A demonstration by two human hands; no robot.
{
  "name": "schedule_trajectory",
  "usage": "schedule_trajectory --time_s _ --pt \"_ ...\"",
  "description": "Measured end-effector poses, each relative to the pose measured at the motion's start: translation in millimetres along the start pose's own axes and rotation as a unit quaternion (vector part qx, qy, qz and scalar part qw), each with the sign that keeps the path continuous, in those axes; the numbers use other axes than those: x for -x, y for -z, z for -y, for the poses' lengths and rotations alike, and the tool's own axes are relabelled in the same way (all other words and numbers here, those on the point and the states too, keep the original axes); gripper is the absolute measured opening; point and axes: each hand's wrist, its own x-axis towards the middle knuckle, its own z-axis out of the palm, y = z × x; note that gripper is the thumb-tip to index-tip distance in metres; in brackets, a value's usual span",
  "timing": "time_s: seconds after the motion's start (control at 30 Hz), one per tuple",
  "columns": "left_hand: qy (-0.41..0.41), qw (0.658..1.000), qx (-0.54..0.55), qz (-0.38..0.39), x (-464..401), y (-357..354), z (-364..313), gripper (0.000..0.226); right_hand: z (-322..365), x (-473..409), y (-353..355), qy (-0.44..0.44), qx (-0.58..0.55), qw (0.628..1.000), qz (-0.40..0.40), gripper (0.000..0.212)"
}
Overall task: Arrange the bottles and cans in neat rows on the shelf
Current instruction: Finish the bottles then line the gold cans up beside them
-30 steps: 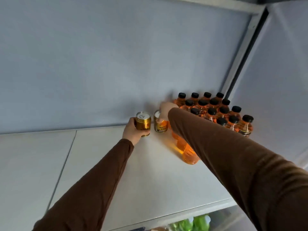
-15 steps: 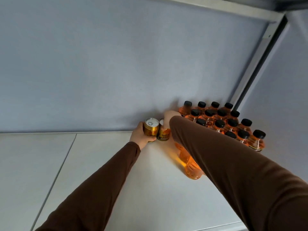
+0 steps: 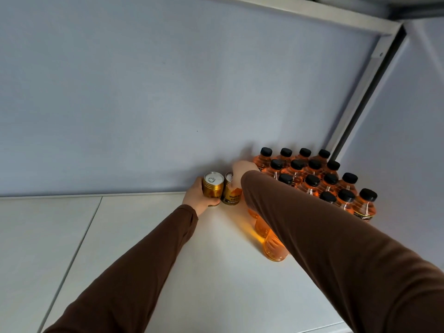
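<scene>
Two small gold cans stand side by side near the back wall of the white shelf (image 3: 149, 236). My left hand (image 3: 198, 197) grips the left gold can (image 3: 212, 188) from its left side. My right hand (image 3: 240, 173) holds the right gold can (image 3: 231, 194) from above and the right, covering most of its top. Just right of the cans, several orange bottles with black caps (image 3: 312, 179) stand in rows in the back right corner. My right sleeve hides the front-left bottles in part.
A grey metal upright (image 3: 360, 92) and top rail frame the shelf at the right. The blue-grey back wall (image 3: 168, 92) closes off the rear. A seam (image 3: 72, 255) splits the shelf board at the left.
Both hands have pushed the two cans further back toward the wall and closer to the bottles. The camera has tilted up, so the shelf below has dropped out of view.
</scene>
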Motion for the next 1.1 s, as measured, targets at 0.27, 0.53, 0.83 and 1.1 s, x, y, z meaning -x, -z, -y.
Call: schedule_trajectory --time_s 0.27,0.53,0.83,1.1 --pt "-0.009 0.998 -0.056 0.013 0.9 5.0 -1.7 0.077 -0.3 1.1 -0.6 0.014 0.021 1.000 -0.016 0.033" --pt "-0.048 0.932 -0.357 0.039 23.6 35.0 -0.6 0.086 2.0 8.6 1.9 0.040 -0.007 0.997 -0.060 0.034" --pt "-0.067 0.868 -0.491 0.015 103.6 102.0 -5.8 0.084 40.5 52.7 2.1 0.171 -0.134 0.965 -0.144 0.052" --pt "-0.031 0.853 -0.520 -0.025 193.9 182.9 5.4 0.079 112.9 112.8 -26.5 0.260 -0.173 0.932 -0.184 0.062"
